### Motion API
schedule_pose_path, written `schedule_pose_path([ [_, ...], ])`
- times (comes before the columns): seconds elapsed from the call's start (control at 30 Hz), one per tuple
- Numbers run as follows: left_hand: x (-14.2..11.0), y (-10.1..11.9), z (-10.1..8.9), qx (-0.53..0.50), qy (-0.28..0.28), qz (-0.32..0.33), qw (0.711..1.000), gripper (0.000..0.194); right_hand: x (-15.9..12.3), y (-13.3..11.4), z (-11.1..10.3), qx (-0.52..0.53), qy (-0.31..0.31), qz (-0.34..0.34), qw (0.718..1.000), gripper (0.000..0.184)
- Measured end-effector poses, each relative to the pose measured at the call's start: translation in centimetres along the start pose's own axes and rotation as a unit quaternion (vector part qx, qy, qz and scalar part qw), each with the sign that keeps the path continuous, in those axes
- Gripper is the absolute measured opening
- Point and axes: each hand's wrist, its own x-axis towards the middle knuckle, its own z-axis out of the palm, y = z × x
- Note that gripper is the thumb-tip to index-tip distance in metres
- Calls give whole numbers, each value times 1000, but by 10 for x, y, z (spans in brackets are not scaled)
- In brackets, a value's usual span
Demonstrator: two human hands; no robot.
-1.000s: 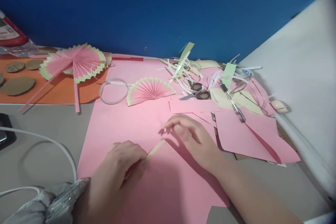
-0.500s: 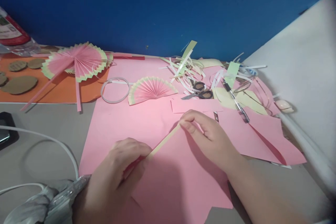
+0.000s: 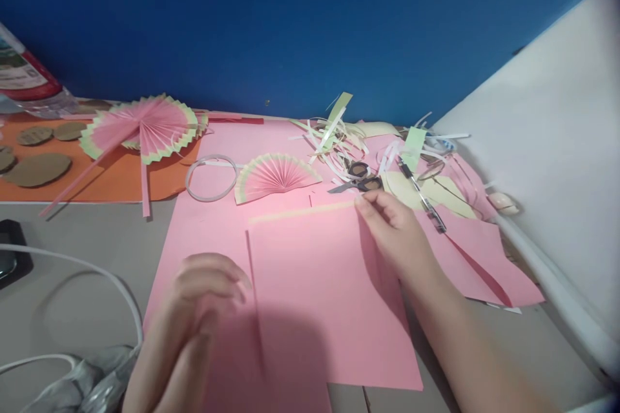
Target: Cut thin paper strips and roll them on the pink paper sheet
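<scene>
Currently, the left hand (image 3: 186,310) hovers front-left of the pleated fan (image 3: 278,177), thumb and fingers apart, apparently empty; a yellow-edged pink sheet (image 3: 324,297) spreads in front of the fan; the right hand (image 3: 393,222), front-right of it, pinches the sheet's far corner. This looks like positioning; steadying the left edge seems called for.

Right hand (image 3: 394,227) forward in a fingertip pinch, left hand (image 3: 194,293) loosely curled.
</scene>
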Motion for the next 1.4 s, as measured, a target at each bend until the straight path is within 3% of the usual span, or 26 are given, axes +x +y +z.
schedule_pose_path([
  [0.1,-2,4,4,67,-76,77,992,24,-9,-9,9,69,-87,23,994,17],
  [0.17,-2,2,9,152,-129,141,970,28,-16,-15,14,94,-146,45,984,18],
  [0.27,-6,-11,18,365,-169,185,896,46,-24,-21,19,110,-210,61,970,18],
  [0.3,-7,-18,20,420,-157,195,872,56,-25,-22,19,112,-222,59,967,17],
  [0.4,-13,-37,27,493,-176,233,820,74,-25,-20,18,97,-228,40,968,18],
  [0.63,-18,-52,34,525,-118,223,813,74,-17,-9,6,9,-158,18,987,17],
  [0.77,-17,-55,33,519,-122,226,815,75,-23,-13,12,-70,-139,-65,986,17],
  [0.9,-16,-56,30,510,-117,229,821,72,-31,-20,27,-112,-158,-196,961,27],
  [1.1,-12,-47,26,510,-140,248,812,67,-35,-24,34,-221,-244,-273,904,45],
  [1.2,-12,-45,27,517,-145,217,815,72,-37,-22,35,-259,-290,-285,876,54],
  [1.4,-14,-44,32,527,-144,198,814,80,-36,-15,31,-307,-274,-240,879,66],
])
